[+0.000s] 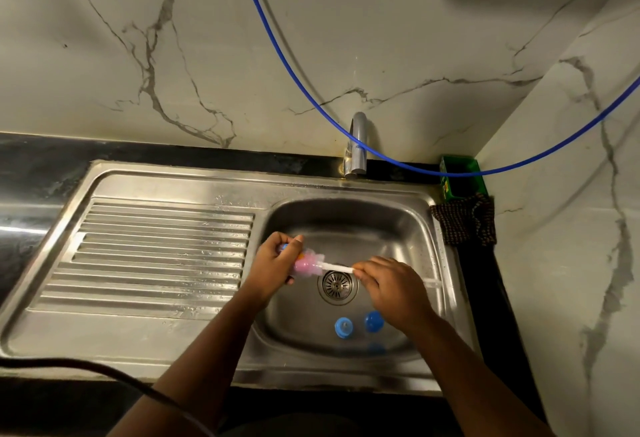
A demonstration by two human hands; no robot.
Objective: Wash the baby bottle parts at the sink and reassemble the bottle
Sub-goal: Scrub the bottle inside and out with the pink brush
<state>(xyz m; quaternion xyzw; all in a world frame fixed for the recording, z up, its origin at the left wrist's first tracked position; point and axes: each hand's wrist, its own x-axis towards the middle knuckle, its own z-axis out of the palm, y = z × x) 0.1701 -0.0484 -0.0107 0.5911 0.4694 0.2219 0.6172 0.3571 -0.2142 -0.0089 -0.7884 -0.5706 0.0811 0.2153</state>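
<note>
Risks. The bottle (294, 258) is held above the left part of the sink (346, 191) basin, not resting on anything. It appears wet, and if the brush (313, 265) is driven in too hard the bottle may twist or slip out of the holding fingers and drop into the basin. The brush handle is thin and held near its middle; side load at the bottle mouth could flex it and flick water or foam toward the drainboard (156, 256). Two loose blue parts lie on the basin floor near the front wall: the ring with nipple (343, 327) and the blue cap (374, 321), just beside each other and below the drain strainer (337, 285). A dropped bottle could strike them. Whether the strainer openings would pass any part cannot be judged. No water stream from the tap (356, 146) is visible.

Grip state. The left hand (273, 267) is closed around the bottle body, fingers curled over it, the mouth pointing right. The pink brush head sits at or inside the mouth; how deep cannot be told. The right hand (391, 289) is closed on the white brush handle, pinching it between thumb and fingertips, with the handle's far end projecting past the hand toward the right basin wall.
</note>
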